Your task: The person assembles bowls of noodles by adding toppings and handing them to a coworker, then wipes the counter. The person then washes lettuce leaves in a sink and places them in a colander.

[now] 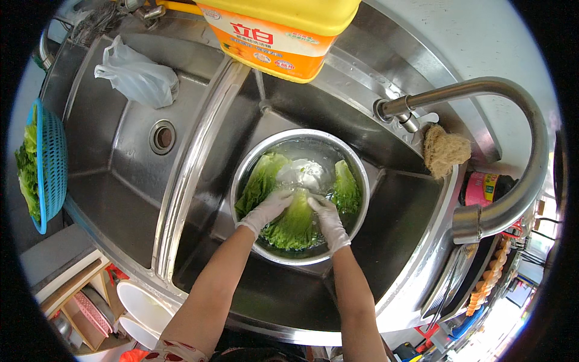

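A round stainless steel basin [364, 203] of water stands in the right sink bowl. Both my hands wear thin whitish gloves and reach into it. Between them is a green lettuce leaf [293, 224], its pale stem end towards the far side. My left hand [269, 209] grips the leaf's left edge near the stem, and my right hand [329, 219] grips the right edge. Another lettuce leaf [264, 178] floats at the basin's left side. A smaller lettuce leaf [347, 188] lies at the right, by the wall.
A steel divider [199, 149] separates the bowls; the left one holds a white plastic bag [138, 79] and a drain [163, 137]. A yellow detergent jug [280, 40] stands behind. The curved faucet [536, 117] and a fibre scrubber [445, 150] are right, a blue basket [54, 167] of greens left.
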Demonstrator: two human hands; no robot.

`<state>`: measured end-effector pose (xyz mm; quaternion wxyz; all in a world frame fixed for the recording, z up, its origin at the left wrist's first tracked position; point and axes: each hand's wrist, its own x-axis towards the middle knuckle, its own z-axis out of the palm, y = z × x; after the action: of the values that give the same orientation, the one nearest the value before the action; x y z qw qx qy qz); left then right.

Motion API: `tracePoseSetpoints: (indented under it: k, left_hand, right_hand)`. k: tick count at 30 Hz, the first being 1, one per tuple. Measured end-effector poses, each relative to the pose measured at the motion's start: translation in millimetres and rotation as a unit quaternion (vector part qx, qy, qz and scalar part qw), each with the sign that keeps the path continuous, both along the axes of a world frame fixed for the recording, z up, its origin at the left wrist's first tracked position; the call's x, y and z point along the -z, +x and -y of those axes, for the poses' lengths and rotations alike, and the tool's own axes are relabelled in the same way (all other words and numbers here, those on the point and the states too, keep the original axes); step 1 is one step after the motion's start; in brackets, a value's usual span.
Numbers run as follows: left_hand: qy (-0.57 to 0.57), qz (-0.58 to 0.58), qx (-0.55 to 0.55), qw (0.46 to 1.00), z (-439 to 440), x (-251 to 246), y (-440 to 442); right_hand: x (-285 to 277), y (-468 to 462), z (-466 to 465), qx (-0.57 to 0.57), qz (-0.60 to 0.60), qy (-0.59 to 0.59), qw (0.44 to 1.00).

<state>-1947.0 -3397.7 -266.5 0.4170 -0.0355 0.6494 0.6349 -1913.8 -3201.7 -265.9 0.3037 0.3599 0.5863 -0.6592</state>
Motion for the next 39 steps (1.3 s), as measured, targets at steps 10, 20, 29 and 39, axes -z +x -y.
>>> tracePoseSetpoints:
  k: [10, 20, 29, 39]
  left_hand:
    - [0.003, 0.011, -0.054, 0.998, 7.0, 2.8, 11.7]
    - [0.034, 0.020, 0.011, 0.999, 17.8, 1.2, 3.7]
    - [0.004, -0.008, 0.017, 1.000, 7.4, 4.4, -2.1]
    - [0.030, -0.032, 0.046, 0.998, 7.9, -3.4, 4.8]
  right_hand:
    - [-11.3, 5.0, 18.4, 0.045, -0.010, 0.079, 0.996]
    - [-15.8, -1.0, -13.4, -0.155, -0.097, 0.052, 0.982]
    - [-37.9, -42.2, -25.2, -0.321, -0.107, 0.101, 0.936]
    - [-31.9, -50.6, -22.3, -0.367, -0.155, 0.091, 0.913]
